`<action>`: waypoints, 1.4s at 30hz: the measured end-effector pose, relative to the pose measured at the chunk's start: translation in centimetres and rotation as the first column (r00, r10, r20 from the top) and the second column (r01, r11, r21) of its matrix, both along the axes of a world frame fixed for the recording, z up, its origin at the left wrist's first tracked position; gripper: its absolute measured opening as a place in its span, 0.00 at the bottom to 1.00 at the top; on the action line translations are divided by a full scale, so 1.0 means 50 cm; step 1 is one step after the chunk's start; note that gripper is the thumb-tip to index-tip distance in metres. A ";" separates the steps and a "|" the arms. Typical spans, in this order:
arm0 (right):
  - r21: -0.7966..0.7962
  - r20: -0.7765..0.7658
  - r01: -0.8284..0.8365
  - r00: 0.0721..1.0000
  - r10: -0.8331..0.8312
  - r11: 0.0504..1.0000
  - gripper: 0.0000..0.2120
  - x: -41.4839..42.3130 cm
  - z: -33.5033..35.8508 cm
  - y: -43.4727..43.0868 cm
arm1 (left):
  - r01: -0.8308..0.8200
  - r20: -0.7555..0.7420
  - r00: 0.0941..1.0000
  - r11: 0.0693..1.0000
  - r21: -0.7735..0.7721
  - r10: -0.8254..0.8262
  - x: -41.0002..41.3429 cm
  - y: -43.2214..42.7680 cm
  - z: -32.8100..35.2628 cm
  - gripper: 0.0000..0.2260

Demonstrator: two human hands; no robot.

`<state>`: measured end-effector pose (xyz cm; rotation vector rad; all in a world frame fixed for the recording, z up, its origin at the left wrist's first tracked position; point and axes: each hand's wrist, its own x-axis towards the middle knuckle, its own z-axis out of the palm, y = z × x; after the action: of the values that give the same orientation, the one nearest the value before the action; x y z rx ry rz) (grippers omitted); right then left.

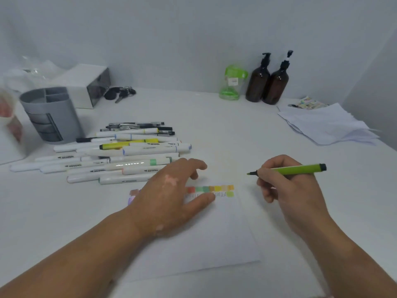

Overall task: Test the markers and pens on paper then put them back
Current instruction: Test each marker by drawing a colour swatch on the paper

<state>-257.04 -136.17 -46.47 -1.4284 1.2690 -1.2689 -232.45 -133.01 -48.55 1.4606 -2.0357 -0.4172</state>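
While pinching the green marker [296, 169] in the right hand [285, 190], tip bared, rested the loose-fingered left hand [169, 190] on the paper [214, 233], seemingly over some colour swatches [221, 188].

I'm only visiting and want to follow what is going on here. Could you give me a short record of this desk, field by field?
Steadying: left hand lies flat, fingers spread, on the paper
Testing: right hand grips a green pen, bare tip pointing left
Marks so far: row of colour swatches with scribbles beneath
Waiting: pile of markers lying beside the grey holder
Background: two brown pump bottles, green jar, loose sheets
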 end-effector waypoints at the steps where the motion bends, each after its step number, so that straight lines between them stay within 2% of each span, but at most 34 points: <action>1: -0.006 -0.003 -0.041 0.999 0.041 0.999 0.03 0.014 0.014 -0.011 | -0.041 -0.133 0.990 0.999 0.036 0.045 0.009 -0.005 0.006 0.15; 3: -0.001 0.035 -0.114 0.993 0.114 0.993 0.04 0.051 0.039 -0.036 | -0.080 -0.404 0.904 0.983 0.164 0.141 0.028 -0.018 0.020 0.09; 5: 0.011 0.076 -0.171 0.983 0.169 0.985 0.04 0.094 0.058 -0.061 | -0.071 -0.603 0.763 0.956 0.283 0.235 0.044 -0.028 0.032 0.12; 7: 0.023 0.127 -0.224 0.967 0.220 0.974 0.03 0.135 0.071 -0.084 | -0.041 -0.702 0.651 0.936 0.348 0.290 0.054 -0.033 0.040 0.15; 9: 0.032 0.208 -0.274 0.942 0.262 0.961 0.04 0.165 0.072 -0.098 | -0.002 -0.729 0.617 0.927 0.376 0.297 0.064 -0.035 0.042 0.16; 14: 0.029 0.331 -0.302 0.902 0.276 0.953 0.04 0.179 0.024 -0.100 | 0.096 -0.748 0.620 0.923 0.373 0.238 0.081 -0.039 0.037 0.21; 18: 0.002 0.401 -0.318 0.869 0.290 0.948 0.03 0.169 0.001 -0.096 | 0.162 -0.790 0.575 0.917 0.363 0.212 0.074 -0.040 0.034 0.14; 21: -0.007 0.437 -0.350 0.842 0.318 0.937 0.05 0.170 0.004 -0.092 | 0.138 -0.782 0.587 0.926 0.352 0.210 0.066 -0.038 0.035 0.07; 24: -0.021 0.371 -0.348 0.868 0.330 0.937 0.05 0.170 0.008 -0.089 | 0.093 -0.751 0.632 0.944 0.316 0.189 0.068 -0.040 0.036 0.02; 27: -0.051 0.310 -0.356 0.882 0.354 0.933 0.01 0.166 0.012 -0.085 | 0.043 -0.698 0.698 0.963 0.266 0.161 0.075 -0.042 0.037 0.05; 31: -0.059 0.274 -0.374 0.885 0.375 0.926 0.08 0.165 0.013 -0.082 | -0.002 -0.651 0.743 0.973 0.230 0.156 0.076 -0.042 0.037 0.07; 34: -0.053 0.248 -0.393 0.885 0.393 0.918 0.09 0.167 0.011 -0.081 | -0.014 -0.624 0.765 0.972 0.235 0.161 0.076 -0.042 0.037 0.06; 39: -0.032 0.195 -0.431 0.882 0.429 0.902 0.09 0.174 0.009 -0.076 | -0.017 -0.636 0.757 0.977 0.210 0.150 0.076 -0.040 0.038 0.07; 42: -0.024 0.227 -0.435 0.874 0.429 0.900 0.10 0.173 0.010 -0.076 | 0.023 -0.747 0.648 0.977 0.213 0.148 0.076 -0.040 0.040 0.06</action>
<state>-248.41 -139.99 -45.98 -1.4021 0.7529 -1.0629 -228.64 -135.01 -46.53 1.1579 -1.2651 -1.0444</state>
